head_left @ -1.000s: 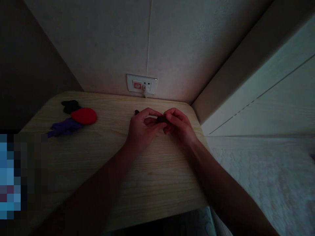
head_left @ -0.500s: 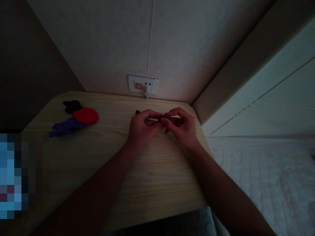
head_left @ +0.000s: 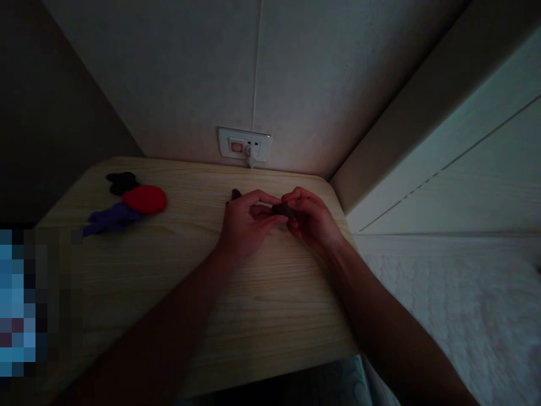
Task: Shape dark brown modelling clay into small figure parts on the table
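A small dark brown lump, probably modelling clay point(head_left: 284, 211), is held between my two hands above the tabletop. My left hand point(head_left: 249, 220) pinches its left end between thumb and fingers. From the other side, the bent fingers of my right hand point(head_left: 313, 217) close on its right end. Behind my left knuckles another dark brown piece point(head_left: 235, 194) lies on the wood, partly hidden by the hand. Away to the left rest a flat red rounded piece point(head_left: 146, 199), a ragged purple piece point(head_left: 112, 218) and a black lump point(head_left: 122, 184), all close together.
The light wooden tabletop point(head_left: 262, 299) has rounded back corners and meets a pale wall. A socket plate point(head_left: 244, 144) with a plug point(head_left: 250, 155) sits low on that wall. To the right are a pale panel point(head_left: 456, 163) and a white quilted surface point(head_left: 439, 304).
My right fingers have shifted around the brown lump, with the thumb now lower and less visible. More of the brown piece behind my left hand shows.
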Action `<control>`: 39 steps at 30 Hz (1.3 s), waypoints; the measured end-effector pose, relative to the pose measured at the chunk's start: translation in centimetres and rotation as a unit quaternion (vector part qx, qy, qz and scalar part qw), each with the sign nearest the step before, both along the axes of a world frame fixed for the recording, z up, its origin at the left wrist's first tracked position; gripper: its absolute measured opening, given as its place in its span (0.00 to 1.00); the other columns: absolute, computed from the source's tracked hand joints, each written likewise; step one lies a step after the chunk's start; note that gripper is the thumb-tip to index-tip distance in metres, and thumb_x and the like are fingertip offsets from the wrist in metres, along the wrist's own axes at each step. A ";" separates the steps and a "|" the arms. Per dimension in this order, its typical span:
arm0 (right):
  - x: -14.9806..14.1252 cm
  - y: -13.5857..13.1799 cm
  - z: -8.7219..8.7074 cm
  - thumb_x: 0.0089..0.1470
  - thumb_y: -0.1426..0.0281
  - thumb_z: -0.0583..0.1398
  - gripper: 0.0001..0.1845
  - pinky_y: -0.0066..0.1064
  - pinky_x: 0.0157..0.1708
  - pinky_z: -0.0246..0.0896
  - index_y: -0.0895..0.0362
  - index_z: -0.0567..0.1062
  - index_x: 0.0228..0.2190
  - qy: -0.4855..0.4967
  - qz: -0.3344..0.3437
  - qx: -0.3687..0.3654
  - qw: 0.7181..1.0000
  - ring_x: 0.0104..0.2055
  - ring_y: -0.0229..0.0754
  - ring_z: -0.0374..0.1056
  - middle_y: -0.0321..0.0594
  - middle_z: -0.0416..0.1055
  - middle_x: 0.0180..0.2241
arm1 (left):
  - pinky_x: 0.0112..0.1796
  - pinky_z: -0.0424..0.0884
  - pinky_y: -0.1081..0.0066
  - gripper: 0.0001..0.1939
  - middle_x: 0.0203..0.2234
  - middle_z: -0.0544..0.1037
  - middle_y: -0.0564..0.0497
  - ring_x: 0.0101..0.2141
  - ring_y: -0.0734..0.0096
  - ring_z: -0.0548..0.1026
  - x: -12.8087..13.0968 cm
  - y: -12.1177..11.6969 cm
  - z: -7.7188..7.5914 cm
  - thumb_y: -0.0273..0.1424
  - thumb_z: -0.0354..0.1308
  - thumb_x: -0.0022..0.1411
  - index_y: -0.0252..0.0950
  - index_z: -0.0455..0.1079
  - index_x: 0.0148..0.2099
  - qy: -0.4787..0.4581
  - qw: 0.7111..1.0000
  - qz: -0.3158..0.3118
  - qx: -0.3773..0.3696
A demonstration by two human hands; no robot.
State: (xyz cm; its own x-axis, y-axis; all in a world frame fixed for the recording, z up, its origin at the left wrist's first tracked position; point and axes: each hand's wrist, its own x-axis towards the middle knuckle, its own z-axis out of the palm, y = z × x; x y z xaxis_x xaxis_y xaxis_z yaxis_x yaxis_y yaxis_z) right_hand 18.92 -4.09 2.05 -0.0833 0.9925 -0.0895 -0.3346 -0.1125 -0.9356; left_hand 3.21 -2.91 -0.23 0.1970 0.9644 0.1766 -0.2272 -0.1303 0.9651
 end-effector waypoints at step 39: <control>-0.1 0.0 -0.3 0.45 0.57 0.75 0.19 0.22 0.12 0.50 0.55 0.75 0.28 0.001 -0.021 0.043 0.999 0.17 0.29 0.58 0.31 0.72 0.24 | 0.40 0.83 0.60 0.23 0.32 0.85 0.48 0.35 0.59 0.85 0.1 0.2 0.4 0.38 0.81 0.39 0.35 0.78 0.36 -0.020 0.999 0.025 -0.014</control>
